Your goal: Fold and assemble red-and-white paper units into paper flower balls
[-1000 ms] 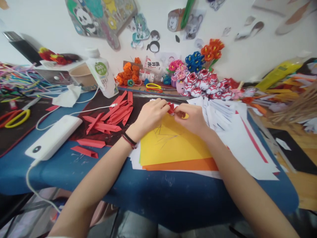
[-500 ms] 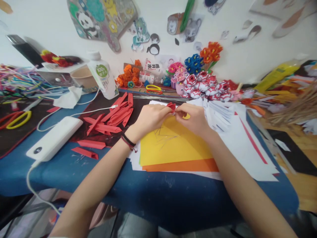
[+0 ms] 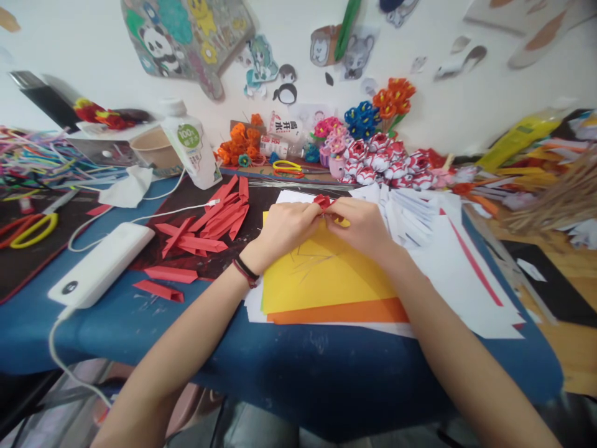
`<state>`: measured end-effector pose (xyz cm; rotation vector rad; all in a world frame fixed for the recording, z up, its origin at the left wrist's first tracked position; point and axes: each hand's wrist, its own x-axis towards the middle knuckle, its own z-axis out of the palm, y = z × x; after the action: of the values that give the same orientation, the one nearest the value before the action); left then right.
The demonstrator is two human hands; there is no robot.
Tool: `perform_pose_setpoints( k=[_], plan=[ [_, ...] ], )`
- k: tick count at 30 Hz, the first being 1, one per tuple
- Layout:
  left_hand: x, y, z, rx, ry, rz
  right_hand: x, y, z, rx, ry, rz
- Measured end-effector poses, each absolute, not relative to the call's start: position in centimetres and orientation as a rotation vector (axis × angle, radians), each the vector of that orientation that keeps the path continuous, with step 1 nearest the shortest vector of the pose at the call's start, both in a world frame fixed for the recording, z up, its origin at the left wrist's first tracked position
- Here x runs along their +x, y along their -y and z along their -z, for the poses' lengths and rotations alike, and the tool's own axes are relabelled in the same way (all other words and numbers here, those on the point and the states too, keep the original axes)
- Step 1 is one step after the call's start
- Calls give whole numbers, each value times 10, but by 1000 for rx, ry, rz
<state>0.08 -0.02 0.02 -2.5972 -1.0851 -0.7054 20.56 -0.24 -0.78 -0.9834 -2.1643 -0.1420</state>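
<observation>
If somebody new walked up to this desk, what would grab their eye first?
Probably the bright yellow sheet mid-desk, with the left hand and right hand meeting near its far edge at a small red piece. Next would likely come the folded red strips left of the hands, and the red-and-white flowers clustered toward the back.

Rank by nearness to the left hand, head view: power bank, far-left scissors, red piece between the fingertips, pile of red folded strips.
From the left hand:
1. red piece: at its fingertips
2. red folded strips: to its left
3. power bank: farther left
4. scissors: near the picture's left edge
</observation>
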Motion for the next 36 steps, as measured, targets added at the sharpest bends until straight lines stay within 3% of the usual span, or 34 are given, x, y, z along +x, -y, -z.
perform_pose_setpoints(
  k=[8,23,30,36],
  plan=[
    [-4,-3,-2,-2672,1061,695,206,3,9,-1031,2157,231],
    [-2,1,-11,-2633,789,620,214,4,1,-981,2300,49],
    [-1,3,-7,-2656,872,790,218,2,1,-937,2215,-36],
    [-3,5,-18,-2676,778,620,215,4,0,-914,2326,28]
  ],
)
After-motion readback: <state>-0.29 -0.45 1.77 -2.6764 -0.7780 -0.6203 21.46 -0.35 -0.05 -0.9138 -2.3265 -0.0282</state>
